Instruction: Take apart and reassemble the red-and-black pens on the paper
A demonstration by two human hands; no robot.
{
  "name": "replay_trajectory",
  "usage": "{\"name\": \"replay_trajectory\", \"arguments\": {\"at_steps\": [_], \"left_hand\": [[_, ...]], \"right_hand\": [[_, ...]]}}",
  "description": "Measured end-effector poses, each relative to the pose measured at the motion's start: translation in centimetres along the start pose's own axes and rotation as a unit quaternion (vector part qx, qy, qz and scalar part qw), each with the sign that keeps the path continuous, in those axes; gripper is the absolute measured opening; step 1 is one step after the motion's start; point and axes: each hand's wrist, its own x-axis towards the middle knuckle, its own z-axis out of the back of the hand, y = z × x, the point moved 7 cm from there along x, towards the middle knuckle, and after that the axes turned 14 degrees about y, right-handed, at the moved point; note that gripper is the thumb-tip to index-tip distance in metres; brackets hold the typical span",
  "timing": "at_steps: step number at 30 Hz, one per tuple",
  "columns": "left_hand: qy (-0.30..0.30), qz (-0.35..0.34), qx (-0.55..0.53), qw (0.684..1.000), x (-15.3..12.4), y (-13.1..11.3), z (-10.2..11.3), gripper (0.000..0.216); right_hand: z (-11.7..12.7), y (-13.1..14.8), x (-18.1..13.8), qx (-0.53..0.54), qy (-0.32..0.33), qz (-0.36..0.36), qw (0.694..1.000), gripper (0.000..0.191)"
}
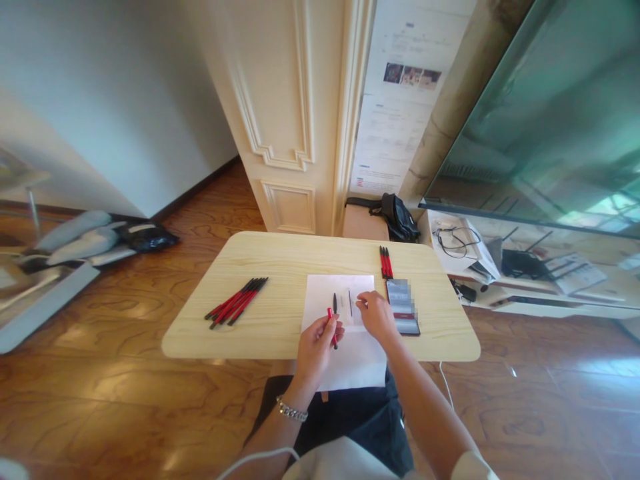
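Hands, left holding pen, inside table's near edge.

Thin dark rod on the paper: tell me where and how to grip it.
Probably pinch the thin dark rod across its middle, coming from its right with the right hand: it is slim and straight, with its long side facing that hand.

Glossy wood flooring and cream moulded panelling lend this room the look of a home — yet printed sheets posted beside the panelling, and a black router on the low white cabinet below a large glassy screen, suggest an office — standing here, I cannot settle which.
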Motion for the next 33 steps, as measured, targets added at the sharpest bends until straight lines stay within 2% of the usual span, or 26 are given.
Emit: {"name": "replay_trajectory", "arguments": {"at_steps": [5,8,11,15,18,26,29,33], "left_hand": [[0.0,0.003,0.033,0.999,0.0,0.0,0.1,0.044],[0.013,-0.006,0.053,0.999,-0.1,-0.3,0.0,0.046],[0.032,-0.019,0.075,0.996,-0.1,-0.6,-0.2,0.046],[0.058,-0.038,0.114,0.991,-0.2,-1.0,-0.6,0.044],[0.063,-0.045,0.152,0.985,-0.3,-1.4,-0.9,0.041],[0.055,-0.087,0.25,0.963,-1.0,-2.9,-1.5,0.03],[0.045,-0.092,0.279,0.955,-1.1,-2.9,-1.3,0.028],[0.063,-0.11,0.333,0.934,-1.2,-3.0,-1.6,0.026]], "right_hand": [[-1.4,-0.4,1.2,-0.056,0.03,-0.024,0.998,0.015],[-1.4,-0.2,1.0,-0.041,0.018,-0.024,0.999,0.015],[-0.9,0.1,0.4,0.069,0.003,0.012,0.998,0.014],[-0.7,1.3,-1.0,0.27,0.029,0.083,0.959,0.019],[0.0,2.7,-2.2,0.313,0.05,0.115,0.941,0.019],[3.3,6.4,-4.6,0.191,0.023,0.202,0.96,0.021],[3.3,6.9,-5.0,0.139,0.045,0.218,0.965,0.024],[3.2,6.9,-5.0,0.099,0.082,0.227,0.965,0.024]]}}
